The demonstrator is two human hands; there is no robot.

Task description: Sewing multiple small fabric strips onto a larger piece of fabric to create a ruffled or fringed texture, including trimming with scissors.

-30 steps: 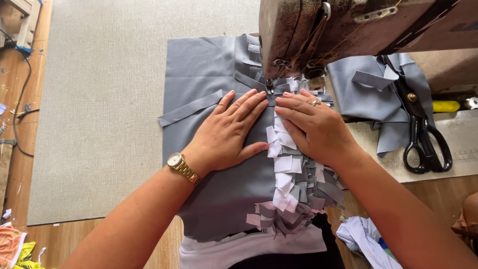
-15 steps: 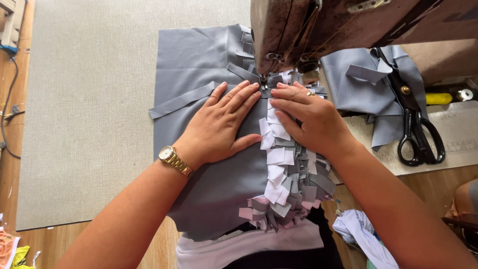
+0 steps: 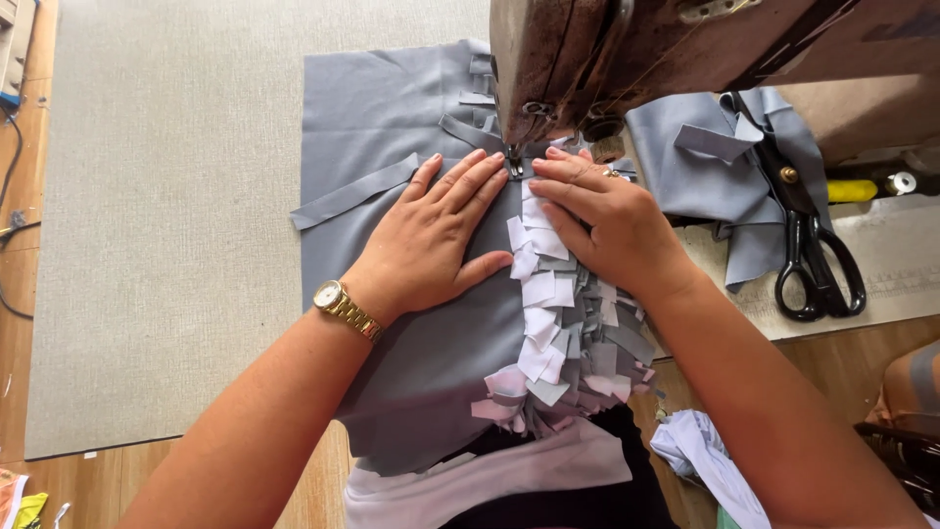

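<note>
Both hands lie flat on the grey cloth (image 3: 392, 127) at frame centre, palms down, fingers together and pointing up-frame toward the needle (image 3: 512, 162). The left hand (image 3: 436, 235) presses the plain cloth left of the seam line. The right hand (image 3: 607, 220) presses on the row of tabs (image 3: 563, 323) just right of it. Neither pinches anything; my read is that flat pressure on both sides keeps the layers taut and aligned where they pass under the sewing machine (image 3: 627, 59), whose worn brown head fills the upper right of the frame.

The tabs, small white and grey pieces overlapping like scales, run in one strip from the needle down toward the lower centre, too many and too overlapped to count. One loose grey strip (image 3: 352, 193) sticks out at the cloth's left edge; a few more short ones lie near the machine head.

The cloth rests on a pale mat (image 3: 166, 245) over the wooden counter (image 3: 20, 323) and hangs off the near edge.

Count: two hands, one gold watch (image 3: 331, 296) on the left wrist, one ring on the right hand, one pair of black scissors (image 3: 813, 255) at right, lying on a second grey cloth pile (image 3: 715, 186), and one yellow spool (image 3: 852, 190) at the far right.
</note>
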